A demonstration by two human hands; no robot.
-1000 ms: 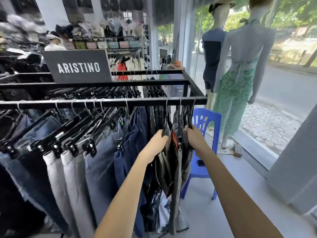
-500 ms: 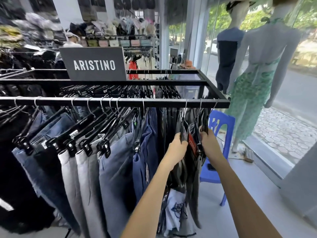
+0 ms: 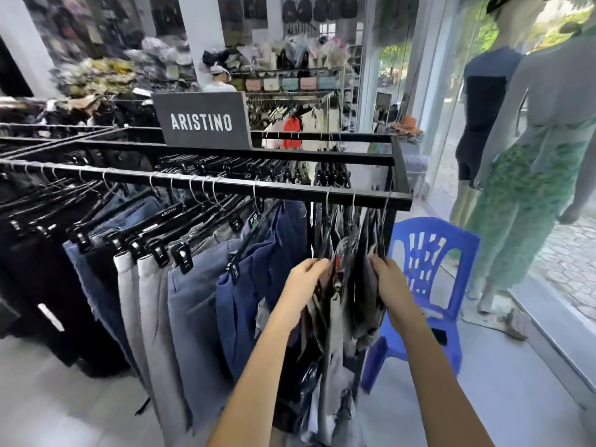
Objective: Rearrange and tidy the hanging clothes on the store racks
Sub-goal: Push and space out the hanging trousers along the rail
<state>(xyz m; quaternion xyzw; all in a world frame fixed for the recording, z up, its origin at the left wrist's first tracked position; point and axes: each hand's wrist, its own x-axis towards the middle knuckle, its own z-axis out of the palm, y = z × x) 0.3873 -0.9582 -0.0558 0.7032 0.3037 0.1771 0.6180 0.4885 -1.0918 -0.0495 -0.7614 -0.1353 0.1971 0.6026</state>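
Observation:
A black metal rack (image 3: 225,187) carries several pairs of trousers and jeans on black clip hangers. At its right end hangs a tight bunch of dark and grey garments (image 3: 350,295). My left hand (image 3: 303,279) grips the left side of that bunch, and my right hand (image 3: 388,282) grips its right side. Blue trousers (image 3: 254,291) and grey jeans (image 3: 190,311) hang just to the left, tilted on their hangers.
A blue plastic chair (image 3: 425,285) stands right behind the rack's end. Two mannequins (image 3: 529,175) stand by the glass shopfront on the right. An ARISTINO sign (image 3: 201,122) sits on the rack top. Another person (image 3: 219,80) is far behind, among more racks and shelves.
The view has shifted left and drawn closer to the rack. Both hands stay on the end bunch of garments, holding it at roughly the same height.

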